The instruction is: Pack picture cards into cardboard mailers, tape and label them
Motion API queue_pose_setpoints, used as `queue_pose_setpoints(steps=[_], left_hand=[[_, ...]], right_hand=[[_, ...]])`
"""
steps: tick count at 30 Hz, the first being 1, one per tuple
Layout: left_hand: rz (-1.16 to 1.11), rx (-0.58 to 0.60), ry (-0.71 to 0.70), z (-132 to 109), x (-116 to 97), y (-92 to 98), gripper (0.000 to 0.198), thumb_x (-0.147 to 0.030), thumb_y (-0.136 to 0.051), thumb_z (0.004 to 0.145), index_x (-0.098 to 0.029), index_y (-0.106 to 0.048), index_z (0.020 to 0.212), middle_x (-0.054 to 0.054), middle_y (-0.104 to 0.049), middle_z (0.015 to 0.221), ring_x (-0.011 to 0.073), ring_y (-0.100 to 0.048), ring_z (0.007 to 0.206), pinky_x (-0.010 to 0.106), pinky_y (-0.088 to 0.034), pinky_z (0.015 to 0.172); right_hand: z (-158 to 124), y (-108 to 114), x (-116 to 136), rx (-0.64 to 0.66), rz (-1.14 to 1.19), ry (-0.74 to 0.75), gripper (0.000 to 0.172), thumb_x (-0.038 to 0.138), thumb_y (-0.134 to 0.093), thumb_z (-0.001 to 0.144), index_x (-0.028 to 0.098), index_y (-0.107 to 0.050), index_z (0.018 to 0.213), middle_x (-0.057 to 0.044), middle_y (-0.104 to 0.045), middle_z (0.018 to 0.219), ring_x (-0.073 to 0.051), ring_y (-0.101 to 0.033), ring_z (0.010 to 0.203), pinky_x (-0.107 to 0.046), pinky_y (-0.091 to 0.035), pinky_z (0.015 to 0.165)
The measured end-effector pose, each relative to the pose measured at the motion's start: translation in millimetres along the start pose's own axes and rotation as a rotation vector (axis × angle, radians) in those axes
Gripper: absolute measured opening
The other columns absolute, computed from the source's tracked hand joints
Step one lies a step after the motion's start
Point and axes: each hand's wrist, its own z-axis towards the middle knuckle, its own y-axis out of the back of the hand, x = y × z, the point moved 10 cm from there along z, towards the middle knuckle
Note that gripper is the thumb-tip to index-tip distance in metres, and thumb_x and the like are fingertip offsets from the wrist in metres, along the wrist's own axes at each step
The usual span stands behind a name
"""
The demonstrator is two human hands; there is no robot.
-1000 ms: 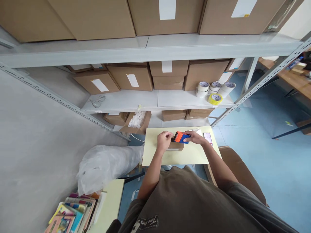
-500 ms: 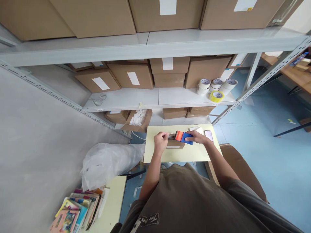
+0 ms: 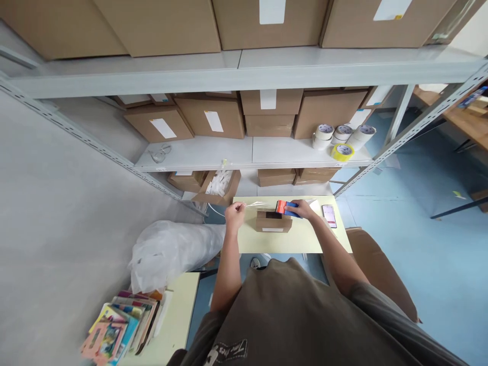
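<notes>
A: State of the fingers?
B: Left hand (image 3: 235, 216): fingertips pinched together on the end of a see-through strip (image 3: 256, 204); right hand (image 3: 304, 208): closed round the blue part of an orange-and-blue dispenser (image 3: 287, 207); the two hands well apart, the strip glinting between them; its far end too faint to trace to the dispenser.
A: And the box (image 3: 273, 224)?
B: On the table (image 3: 301, 242), below and between the hands; neither hand seems to grip it; a dark patch shows on its top, gap or shadow, cannot tell; a white label on the side nearest the wearer.
A: How far along?
B: My reading: partway; a length of strip is drawn out, but seems held above the box, not yet laid on it; laying and parting the strip both look undone; any strip already on the box is too small to make out.
A: Surface and room?
B: Phone (image 3: 329, 215) at the table's right, paper (image 3: 313, 204) just beside it; beyond, a grey shelf (image 3: 213, 152) with cartons (image 3: 269, 125), white rolls (image 3: 324, 133) and a yellow roll (image 3: 342, 152); to the left, a plastic bundle (image 3: 171, 249) and stacked books (image 3: 114, 325); blue floor (image 3: 438, 264) to the right.
</notes>
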Motion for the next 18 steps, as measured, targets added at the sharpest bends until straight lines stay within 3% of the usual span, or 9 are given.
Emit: queue_pose_setpoints(steps=[4,9,14,18], left_hand=[[0.053,0.032,0.077,3.8,30.6,-14.7,0.020,-0.032,-0.068,0.087,-0.018,-0.082,0.086,0.006,-0.080,0.082,0.0210,-0.071,0.080,0.028,-0.049,0.076],[0.092,0.056,0.136,5.9,65.7,-33.4,0.021,-0.029,-0.064,0.088,-0.019,-0.081,0.081,0.007,-0.079,0.081,0.0224,-0.071,0.082,0.030,-0.047,0.078],[0.040,0.066,0.163,12.9,92.8,-39.2,0.021,-0.032,-0.065,0.085,-0.020,-0.079,0.077,0.006,-0.078,0.079,0.0229,-0.070,0.081,0.030,-0.048,0.078],[-0.094,0.026,0.139,15.7,95.3,-37.7,0.024,-0.038,-0.066,0.085,-0.019,-0.080,0.084,0.004,-0.077,0.078,0.0211,-0.069,0.078,0.029,-0.050,0.076]], right_hand=[[22.3,-33.5,-22.8,0.066,-0.025,-0.101,0.066,0.088,-0.064,0.071,0.024,-0.054,0.063,0.002,-0.054,0.064,-0.017,-0.050,0.067,-0.026,-0.038,0.059],[28.8,-64.0,-54.8,0.132,-0.084,-0.145,0.067,0.090,-0.065,0.068,0.023,-0.056,0.063,0.001,-0.057,0.066,-0.018,-0.054,0.069,-0.026,-0.040,0.062],[30.7,-69.0,-62.6,0.107,-0.111,-0.146,0.066,0.089,-0.065,0.070,0.023,-0.060,0.067,0.001,-0.059,0.068,-0.018,-0.054,0.070,-0.026,-0.041,0.063],[33.9,-55.7,-48.0,0.082,-0.109,-0.145,0.067,0.089,-0.065,0.070,0.023,-0.063,0.070,0.000,-0.060,0.070,-0.019,-0.055,0.072,-0.026,-0.042,0.064]])
